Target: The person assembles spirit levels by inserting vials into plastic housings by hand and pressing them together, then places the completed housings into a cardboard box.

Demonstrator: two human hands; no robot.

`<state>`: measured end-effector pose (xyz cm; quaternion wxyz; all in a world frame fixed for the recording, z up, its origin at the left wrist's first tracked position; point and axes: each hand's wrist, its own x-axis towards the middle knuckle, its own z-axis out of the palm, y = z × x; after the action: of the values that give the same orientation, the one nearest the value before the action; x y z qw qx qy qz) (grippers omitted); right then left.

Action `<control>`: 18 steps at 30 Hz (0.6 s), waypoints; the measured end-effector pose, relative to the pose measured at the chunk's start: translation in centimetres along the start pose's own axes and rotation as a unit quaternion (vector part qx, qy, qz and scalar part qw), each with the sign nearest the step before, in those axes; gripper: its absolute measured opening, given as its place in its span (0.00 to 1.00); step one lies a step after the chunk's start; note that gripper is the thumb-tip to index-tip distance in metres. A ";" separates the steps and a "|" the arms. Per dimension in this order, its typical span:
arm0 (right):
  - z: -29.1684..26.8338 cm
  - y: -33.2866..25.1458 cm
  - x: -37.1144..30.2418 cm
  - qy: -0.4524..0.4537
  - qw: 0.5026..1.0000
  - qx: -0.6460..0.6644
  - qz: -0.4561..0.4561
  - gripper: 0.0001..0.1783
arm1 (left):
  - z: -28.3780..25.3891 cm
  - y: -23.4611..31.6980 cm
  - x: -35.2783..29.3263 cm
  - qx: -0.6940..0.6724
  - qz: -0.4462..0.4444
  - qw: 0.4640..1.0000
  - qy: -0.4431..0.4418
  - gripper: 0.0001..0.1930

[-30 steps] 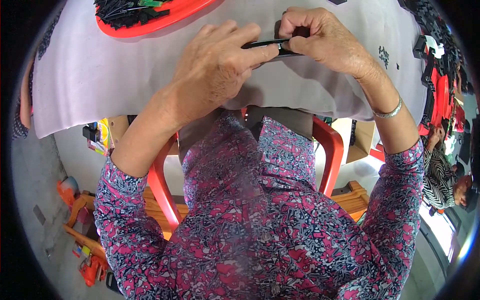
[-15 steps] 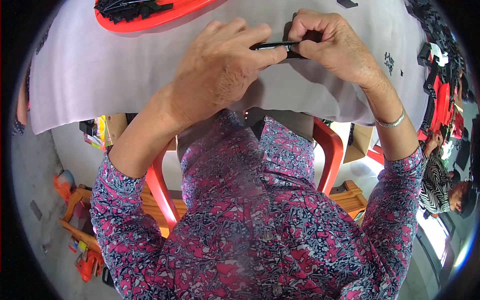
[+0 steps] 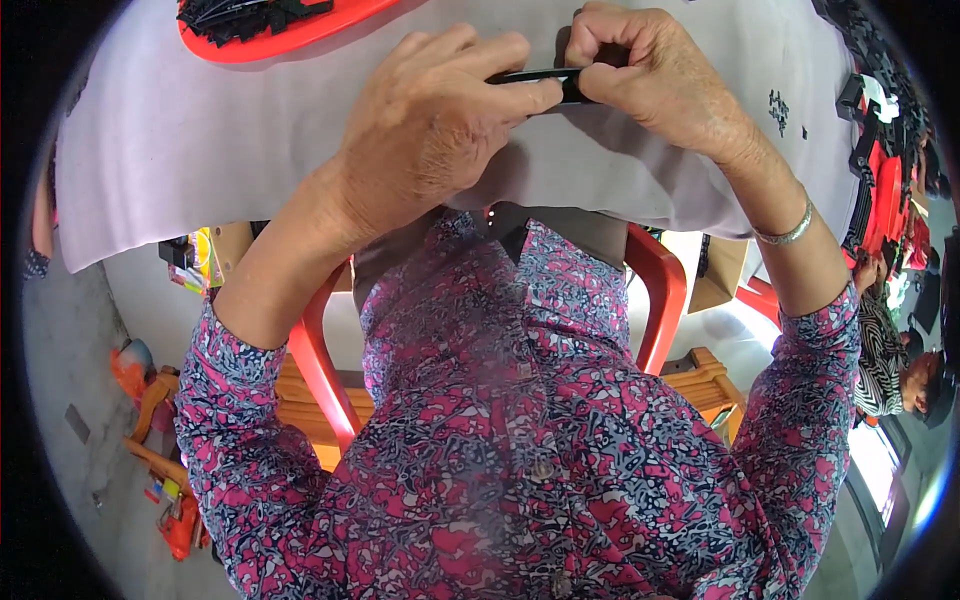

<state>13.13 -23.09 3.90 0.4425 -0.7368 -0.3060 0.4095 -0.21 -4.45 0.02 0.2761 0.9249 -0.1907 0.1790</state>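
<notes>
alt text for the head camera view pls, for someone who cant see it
Seen from above, a person's left hand and right hand together pinch a thin black stick-shaped part over a table covered in pale grey cloth. A red tray of small black parts sits at the far left; the person wears a pink patterned shirt and a silver bangle.

A grey floor (image 3: 80, 330) is seen beneath a cloth-covered table (image 3: 200, 160). A red plastic chair (image 3: 660, 290) is set against the table, wooden furniture (image 3: 700, 380) just behind it.
</notes>
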 end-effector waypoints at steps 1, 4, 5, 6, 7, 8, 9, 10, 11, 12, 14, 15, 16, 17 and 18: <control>0.0 -0.1 0.0 -0.006 1.000 0.005 0.007 0.05 | 0.0 0.0 0.0 0.000 0.001 1.000 -0.001 0.11; 0.1 0.6 0.0 0.016 0.999 -0.046 -0.016 0.06 | -0.2 0.0 0.2 0.006 0.007 1.000 -0.012 0.12; 0.2 0.8 0.0 0.015 0.999 -0.044 -0.015 0.06 | -0.5 0.0 0.3 0.003 0.009 1.000 -0.022 0.13; 0.2 1.1 0.1 0.016 0.997 -0.066 -0.034 0.06 | -0.8 0.1 0.3 0.001 0.011 0.999 -0.033 0.14; 0.3 1.2 0.0 0.017 0.995 -0.087 -0.054 0.06 | -1.0 0.3 0.2 0.000 0.010 0.999 -0.035 0.14; 0.3 1.3 -0.1 0.019 0.995 -0.087 -0.052 0.06 | -1.1 0.2 0.2 -0.003 0.005 0.999 -0.049 0.15; 0.4 1.3 -0.1 0.023 0.995 -0.085 -0.048 0.06 | -1.1 0.2 0.3 -0.007 0.001 0.998 -0.064 0.16; 0.5 1.2 -0.1 0.027 0.995 -0.083 -0.044 0.06 | -1.1 0.2 0.2 -0.009 0.002 0.998 -0.065 0.16; 0.8 0.7 0.0 0.027 0.996 -0.080 -0.043 0.06 | -1.0 0.2 0.0 0.009 0.006 0.998 -0.063 0.17; 1.1 -0.2 0.0 0.037 0.995 -0.095 -0.024 0.06 | -1.1 0.2 -0.2 0.026 0.009 0.998 -0.063 0.18; 1.2 -0.5 0.0 0.048 0.993 -0.107 -0.003 0.07 | -1.2 0.0 -0.3 0.025 0.007 0.997 -0.069 0.20; 1.1 -0.3 0.1 0.046 0.994 -0.099 -0.014 0.07 | -1.2 0.0 -0.3 0.025 0.006 0.997 -0.073 0.21; 1.0 -0.1 0.1 0.044 0.994 -0.092 -0.026 0.07 | -1.3 0.2 -0.2 0.023 0.006 0.997 -0.075 0.21; 1.1 0.0 0.0 0.042 0.995 -0.089 -0.027 0.07 | -1.4 0.3 -0.3 0.017 0.004 0.997 -0.078 0.22; 1.1 0.1 -0.2 0.043 0.992 -0.108 -0.045 0.07 | -1.5 0.4 -0.3 0.012 0.002 0.997 -0.081 0.23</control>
<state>12.06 -22.84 3.55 0.3907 -0.7830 -0.3618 0.3216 -0.99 -3.81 1.18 0.2483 0.9391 -0.2127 0.1060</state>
